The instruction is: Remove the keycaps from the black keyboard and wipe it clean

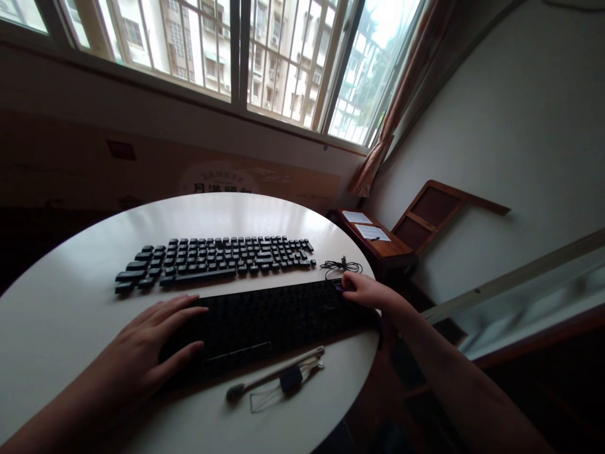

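A black keyboard base (274,318) with its keycaps removed lies on a round white table (61,277). The loose black keycaps (212,258) are laid out in rows behind it. My left hand (151,343) rests flat on the base's left end, fingers spread. My right hand (362,291) is at the base's far right corner, fingertips pinched on a small keycap there. A thin cable (341,267) lies coiled just beyond that hand.
A small brush (269,378) and a wire keycap puller (290,381) lie near the table's front edge. A wooden side table (378,243) with papers stands to the right under a barred window (265,63). The wall is on the right.
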The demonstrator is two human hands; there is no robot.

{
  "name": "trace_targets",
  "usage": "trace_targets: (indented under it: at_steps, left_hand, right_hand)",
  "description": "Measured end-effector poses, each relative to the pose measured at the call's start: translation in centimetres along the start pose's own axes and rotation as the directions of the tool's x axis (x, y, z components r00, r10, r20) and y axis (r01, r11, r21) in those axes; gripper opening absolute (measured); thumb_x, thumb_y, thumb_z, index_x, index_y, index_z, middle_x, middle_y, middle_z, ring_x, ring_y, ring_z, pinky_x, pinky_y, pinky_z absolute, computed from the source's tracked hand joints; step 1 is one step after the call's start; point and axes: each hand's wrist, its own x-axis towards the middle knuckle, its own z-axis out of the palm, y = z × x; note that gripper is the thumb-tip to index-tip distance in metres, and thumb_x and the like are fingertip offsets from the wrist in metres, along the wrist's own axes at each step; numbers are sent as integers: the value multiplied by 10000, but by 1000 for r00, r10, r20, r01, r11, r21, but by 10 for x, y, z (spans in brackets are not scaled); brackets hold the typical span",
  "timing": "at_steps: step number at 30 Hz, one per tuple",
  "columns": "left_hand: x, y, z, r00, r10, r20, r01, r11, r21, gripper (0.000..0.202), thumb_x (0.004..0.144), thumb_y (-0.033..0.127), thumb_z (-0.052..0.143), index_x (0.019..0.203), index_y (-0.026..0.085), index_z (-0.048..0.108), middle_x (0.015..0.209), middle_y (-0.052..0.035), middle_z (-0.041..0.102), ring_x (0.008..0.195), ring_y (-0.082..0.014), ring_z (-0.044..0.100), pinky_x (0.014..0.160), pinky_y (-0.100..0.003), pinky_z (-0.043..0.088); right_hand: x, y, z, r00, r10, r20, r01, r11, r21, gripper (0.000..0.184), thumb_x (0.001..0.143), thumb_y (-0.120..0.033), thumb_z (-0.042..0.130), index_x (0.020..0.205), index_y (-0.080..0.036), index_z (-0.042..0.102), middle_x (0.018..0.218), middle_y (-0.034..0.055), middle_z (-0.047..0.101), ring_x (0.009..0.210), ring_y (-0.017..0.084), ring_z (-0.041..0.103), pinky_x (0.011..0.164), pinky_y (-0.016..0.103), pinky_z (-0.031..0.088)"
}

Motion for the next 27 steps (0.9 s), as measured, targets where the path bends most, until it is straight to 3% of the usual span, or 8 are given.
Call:
trace_targets:
  at_steps: [8, 12, 20, 27]
  left_hand:
    - [-1, 17, -1, 995, -43, -93, 38, 998, -59, 584, 859, 683, 482, 1227, 271, 670, 1429, -86, 561, 1303, -314, 505, 1093, -496, 418]
    - [-1, 17, 0, 995, -46, -92, 40, 997, -71, 587, 864, 680, 480, 1233, 264, 667, 1430, -85, 559, 1299, -314, 506, 1098, -498, 412]
    - [-1, 6, 5, 997, -2, -73, 1, 1000, -27, 591, 822, 687, 546, 1254, 300, 660, 1441, -54, 559, 1295, -328, 523, 1104, -478, 421]
    - [0, 19, -1, 992, -14, -122, 8, 999, -46, 605, 856, 708, 471, 1221, 272, 673, 1409, -72, 585, 1277, -314, 537, 1116, -464, 408]
  right_hand:
    - [-7, 3, -5, 995, -25, 94, 17, 996, 87, 202, 693, -137, 620, 889, -180, 597, 866, 4, 618, 798, 167, 559, 697, 254, 430]
    - [-7, 0, -5, 995, -8, 104, -2, 995, 97, 250, 648, -126, 617, 890, -185, 590, 814, -9, 600, 733, 156, 548, 628, 240, 419]
    - [-7, -2, 5, 998, 19, -55, -18, 999, 30, 119, 691, -191, 597, 803, -196, 558, 741, -14, 573, 690, 157, 518, 608, 254, 368]
    - [-6, 3, 11, 990, 27, -139, -23, 999, 27, 76, 750, -241, 589, 809, -206, 556, 725, -15, 582, 685, 162, 532, 619, 261, 373]
